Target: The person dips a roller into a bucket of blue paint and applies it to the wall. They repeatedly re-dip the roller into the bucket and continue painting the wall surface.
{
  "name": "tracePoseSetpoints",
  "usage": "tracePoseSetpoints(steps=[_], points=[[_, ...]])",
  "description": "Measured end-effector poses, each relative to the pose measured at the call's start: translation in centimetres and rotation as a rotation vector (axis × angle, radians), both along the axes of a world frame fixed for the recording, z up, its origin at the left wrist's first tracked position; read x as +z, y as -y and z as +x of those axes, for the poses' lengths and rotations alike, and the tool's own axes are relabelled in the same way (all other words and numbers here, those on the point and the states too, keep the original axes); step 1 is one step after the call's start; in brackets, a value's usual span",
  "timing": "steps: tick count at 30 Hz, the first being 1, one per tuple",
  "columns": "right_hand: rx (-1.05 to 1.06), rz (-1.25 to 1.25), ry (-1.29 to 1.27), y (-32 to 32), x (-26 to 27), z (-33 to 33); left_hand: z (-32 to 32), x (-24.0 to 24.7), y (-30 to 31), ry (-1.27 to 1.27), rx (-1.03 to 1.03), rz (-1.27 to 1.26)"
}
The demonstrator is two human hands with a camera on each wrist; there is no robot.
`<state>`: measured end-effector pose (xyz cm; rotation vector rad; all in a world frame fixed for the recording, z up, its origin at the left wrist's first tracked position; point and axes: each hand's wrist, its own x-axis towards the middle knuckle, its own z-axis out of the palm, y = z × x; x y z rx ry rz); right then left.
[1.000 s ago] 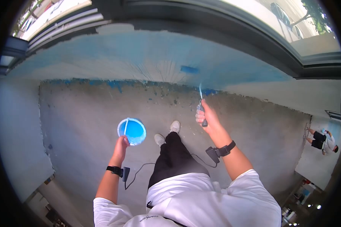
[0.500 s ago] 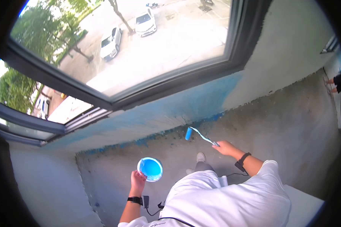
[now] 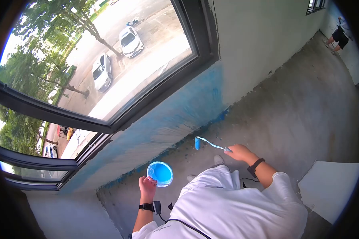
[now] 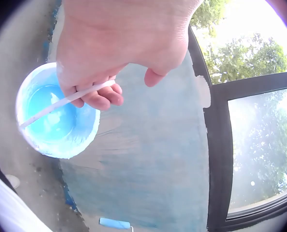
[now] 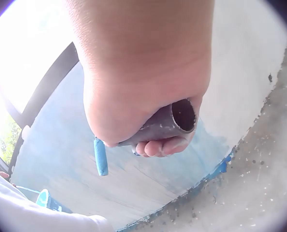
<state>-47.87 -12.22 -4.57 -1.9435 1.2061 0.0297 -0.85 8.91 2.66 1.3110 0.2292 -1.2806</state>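
Observation:
My left hand point(image 3: 147, 190) holds a small white bucket point(image 4: 26, 92) of bright blue paint point(image 3: 161, 173). In the left wrist view its fingers curl round the bucket's white handle point(image 4: 49, 110), while the thumb stands apart. My right hand point(image 3: 240, 153) grips the grey handle point(image 5: 158, 125) of a paint roller, whose hollow end shows in the right wrist view. The roller's blue sleeve point(image 3: 197, 143) hangs to the right of the bucket, near the low wall point(image 3: 187, 111). Blue paint covers part of that wall in uneven streaks.
A dark-framed window point(image 3: 147, 87) rises above the painted wall, with parked cars and trees outside. Blue drips mark the concrete floor point(image 3: 291, 111) along the wall's foot. A white panel point(image 3: 331, 191) is at the right, and another person point(image 3: 340, 38) stands at the far right.
The head view has turned, bringing more window into sight. The roller has come away from the wall and moved nearer the bucket. Both hands keep their holds.

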Motion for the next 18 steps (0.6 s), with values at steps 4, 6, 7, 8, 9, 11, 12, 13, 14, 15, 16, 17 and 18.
tracePoseSetpoints(steps=[4, 6, 7, 8, 9, 11, 12, 13, 14, 15, 16, 17, 18], points=[[0.003, -0.012, 0.038, -1.5, 2.6, 3.4, 1.0, -0.1, 0.7, 0.033, -0.089, -0.027], [0.024, -0.022, 0.054, -2.0, 3.4, 5.6, 1.7, -0.5, 0.9, 0.042, -0.106, -0.047], [0.056, -0.009, 0.041, -2.1, 4.0, 7.1, 2.2, -0.5, 1.1, 0.037, -0.14, -0.045], [0.094, -0.004, 0.031, -2.0, 4.7, 8.5, 2.9, -0.3, 1.2, 0.037, -0.167, -0.052], [0.134, -0.032, 0.025, -2.3, 5.3, 9.9, 3.6, 0.1, 1.0, 0.036, -0.126, -0.08], [0.124, -0.031, 0.139, -3.5, 6.1, 12.9, 4.7, 0.9, 1.1, -0.083, -0.178, -0.08], [0.134, -0.028, 0.159, -3.8, 6.9, 14.2, 5.0, 1.2, 1.2, -0.08, -0.125, -0.121], [0.159, -0.028, 0.171, -4.2, 7.3, 15.7, 5.5, 1.6, 1.2, -0.101, -0.202, -0.125], [0.19, -0.042, 0.151, -4.7, 8.4, 17.2, 6.1, 1.9, 0.9, -0.122, -0.283, -0.129], [0.216, -0.056, 0.127, -5.3, 9.4, 18.4, 6.5, 2.0, 0.8, -0.125, -0.242, -0.167], [0.237, -0.063, 0.134, -5.9, 10.2, 19.5, 7.0, 2.2, 0.6, -0.1, -0.29, -0.156], [0.255, -0.07, 0.142, -6.5, 10.8, 20.5, 7.5, 2.4, 0.5, -0.073, -0.342, -0.145], [0.281, -0.083, 0.141, -7.1, 11.2, 21.5, 8.0, 2.8, 0.2, -0.05, -0.379, -0.164]])
